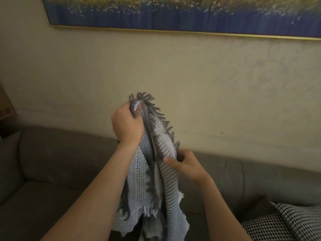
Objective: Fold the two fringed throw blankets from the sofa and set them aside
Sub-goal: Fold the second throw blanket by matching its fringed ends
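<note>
Head view, left grip (127, 124) raised, fist clenched on blanket (139, 185) corner, right grip (186, 164) lower and right, pinching fringed edge, forearms (97, 188) angled upward, sofa (52, 162) beneath

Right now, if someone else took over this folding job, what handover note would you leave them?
Left hand grips the grey-blue throw by its top fringed corner, held up over the sofa.
Right hand pinches its fringed edge lower down.
The throw hangs bunched, not yet folded.
A houndstooth fabric lies at the sofa's right end; whether it is the second throw is unclear.
To do: fold both, set aside.
</note>
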Demonstrator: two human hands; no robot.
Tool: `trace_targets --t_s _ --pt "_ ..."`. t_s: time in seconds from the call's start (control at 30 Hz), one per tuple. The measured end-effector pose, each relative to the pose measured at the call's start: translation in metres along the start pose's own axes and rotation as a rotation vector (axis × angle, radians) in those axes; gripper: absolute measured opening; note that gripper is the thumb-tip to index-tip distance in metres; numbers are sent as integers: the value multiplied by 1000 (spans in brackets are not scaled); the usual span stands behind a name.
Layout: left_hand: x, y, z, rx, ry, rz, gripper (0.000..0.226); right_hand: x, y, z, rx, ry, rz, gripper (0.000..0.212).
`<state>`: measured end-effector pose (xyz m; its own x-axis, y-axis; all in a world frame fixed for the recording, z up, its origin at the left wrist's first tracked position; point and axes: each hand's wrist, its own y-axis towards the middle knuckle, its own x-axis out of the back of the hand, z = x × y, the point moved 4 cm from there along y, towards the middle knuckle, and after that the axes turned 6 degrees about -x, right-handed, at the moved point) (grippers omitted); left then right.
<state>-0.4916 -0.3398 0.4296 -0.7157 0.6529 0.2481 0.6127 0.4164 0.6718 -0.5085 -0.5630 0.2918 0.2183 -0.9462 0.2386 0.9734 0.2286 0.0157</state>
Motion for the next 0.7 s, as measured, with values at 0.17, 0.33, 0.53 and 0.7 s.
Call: trace_targets --t_s 0.17,0.33,0.53,0.7 --pt "-4 -9 5 2 19 21 22 11 -7 -18 17 -152 -589 4" --pt "-9 -12 9 6 5 22 21 -6 -23 -12 423 -734 -885 24" --pt "-15 -11 0 9 -13 28 23 -48 -25 -47 444 -1058 -475 32" --pt "-20 -14 5 36 -4 57 24 -45 -18 -55 84 -1108 -376 26"
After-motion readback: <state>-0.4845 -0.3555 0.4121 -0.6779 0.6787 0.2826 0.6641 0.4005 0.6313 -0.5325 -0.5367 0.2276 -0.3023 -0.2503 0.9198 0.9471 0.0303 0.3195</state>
